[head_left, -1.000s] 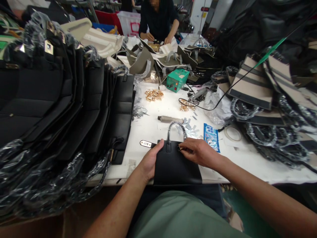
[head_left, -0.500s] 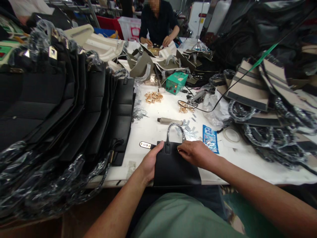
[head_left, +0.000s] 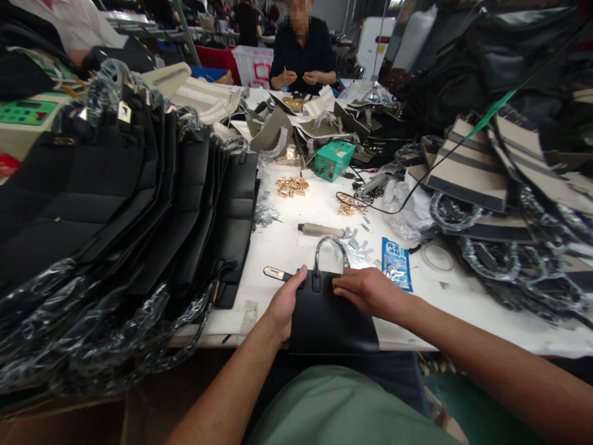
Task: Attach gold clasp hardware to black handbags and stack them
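Note:
A black handbag panel [head_left: 333,321] lies at the table's front edge, its looped handle [head_left: 331,242] wrapped in clear plastic and pointing away from me. My left hand [head_left: 283,306] grips its left side, thumb on top and fingers out of sight beneath. Past that thumb, a black strap tab with a gold-coloured metal plate [head_left: 274,272] sticks out to the left. My right hand [head_left: 365,290] rests on the panel by the handle's right base. Its fingertips pinch a small gold-coloured fitting, mostly hidden by the fingers.
Stacked black bag pieces [head_left: 185,204] crowd the left; beige-lined pieces [head_left: 470,167] pile up right. Between them lie gold fittings [head_left: 291,186], a green box [head_left: 334,161], a wrapped tool [head_left: 320,230], metal strips [head_left: 359,244], a blue packet [head_left: 396,262] and tape [head_left: 438,257]. A co-worker [head_left: 303,55] sits opposite.
My view has shifted slightly, so the scene sits lower and further right. Both hands keep their places on the panel. The co-worker's hands have risen and come closer together.

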Motion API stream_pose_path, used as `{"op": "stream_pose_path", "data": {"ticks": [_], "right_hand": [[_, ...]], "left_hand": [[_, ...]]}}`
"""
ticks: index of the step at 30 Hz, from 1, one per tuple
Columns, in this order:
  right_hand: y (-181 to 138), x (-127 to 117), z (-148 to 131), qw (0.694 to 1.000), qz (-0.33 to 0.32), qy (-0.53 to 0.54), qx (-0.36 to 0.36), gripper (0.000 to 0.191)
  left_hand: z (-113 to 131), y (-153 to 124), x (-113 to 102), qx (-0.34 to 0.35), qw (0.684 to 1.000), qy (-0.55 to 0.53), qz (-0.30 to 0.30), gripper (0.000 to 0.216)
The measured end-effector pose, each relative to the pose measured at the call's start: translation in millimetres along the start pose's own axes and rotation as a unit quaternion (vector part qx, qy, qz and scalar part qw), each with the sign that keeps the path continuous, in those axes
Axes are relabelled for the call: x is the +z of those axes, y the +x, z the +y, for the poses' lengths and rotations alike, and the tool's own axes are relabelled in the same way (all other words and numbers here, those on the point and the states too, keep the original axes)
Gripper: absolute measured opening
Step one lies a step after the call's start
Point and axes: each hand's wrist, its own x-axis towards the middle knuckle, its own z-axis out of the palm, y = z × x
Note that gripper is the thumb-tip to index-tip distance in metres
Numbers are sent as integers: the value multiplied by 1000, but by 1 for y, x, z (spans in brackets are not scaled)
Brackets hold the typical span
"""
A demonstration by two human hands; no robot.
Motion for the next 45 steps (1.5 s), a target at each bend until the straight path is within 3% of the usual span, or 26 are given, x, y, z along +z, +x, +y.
{"op": "stream_pose_path", "data": {"ticks": [14, 24, 28, 34, 45], "right_hand": [[2, 19, -8, 994, 68, -42, 72, 23], [2, 6, -8, 1000, 6, -26, 15, 24], [3, -1, -11, 999, -22, -33, 28, 24], [8, 1, -13, 996, -18, -38, 75, 22], [12, 7, -6, 993, -28, -112, 8, 27]], "left_hand": [[-1, 3, 0, 24, 999, -4, 41, 51], [-5, 1, 1, 45, 999, -9, 19, 50], [-4, 1, 0, 60, 998, -3, 7, 48], [-4, 3, -4, 93, 996, 0, 8, 44], [-2, 4, -2, 70, 997, -15, 26, 42]]}}
